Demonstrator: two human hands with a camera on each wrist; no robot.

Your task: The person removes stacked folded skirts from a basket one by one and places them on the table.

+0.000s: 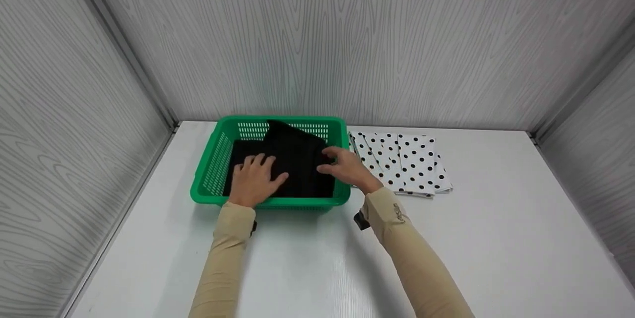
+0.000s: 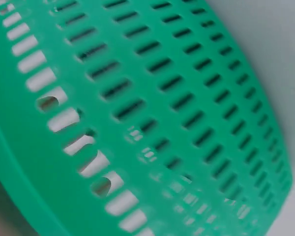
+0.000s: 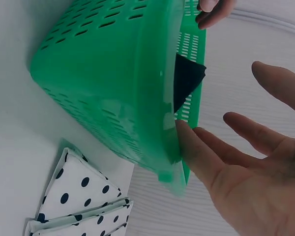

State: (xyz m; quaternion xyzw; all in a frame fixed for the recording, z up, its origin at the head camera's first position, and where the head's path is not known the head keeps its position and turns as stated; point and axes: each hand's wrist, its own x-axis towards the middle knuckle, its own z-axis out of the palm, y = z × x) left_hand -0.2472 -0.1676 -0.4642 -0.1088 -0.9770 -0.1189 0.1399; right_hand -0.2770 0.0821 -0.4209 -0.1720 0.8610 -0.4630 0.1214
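Note:
A green plastic basket [image 1: 208,159] with slotted walls holds folded black cloth [image 1: 292,159], one corner of which stands up against the back wall. My left hand [image 1: 254,179] reaches over the front rim, its spread fingers lying over the cloth. Over the right rim comes my right hand [image 1: 347,165], thumb and fingers apart above the cloth's right side. In the right wrist view, that hand [image 3: 255,172] has loosely extended fingers with nothing between them, close by the rim. The left wrist view shows mainly the basket's slotted outer wall [image 2: 152,98], which hides most of the left hand.
Folded white cloths with black dots [image 1: 416,164] lie overlapping on the white table [image 1: 496,219], just right of the basket. Grey wood-patterned panels [image 1: 347,45] stand behind the table and along both sides.

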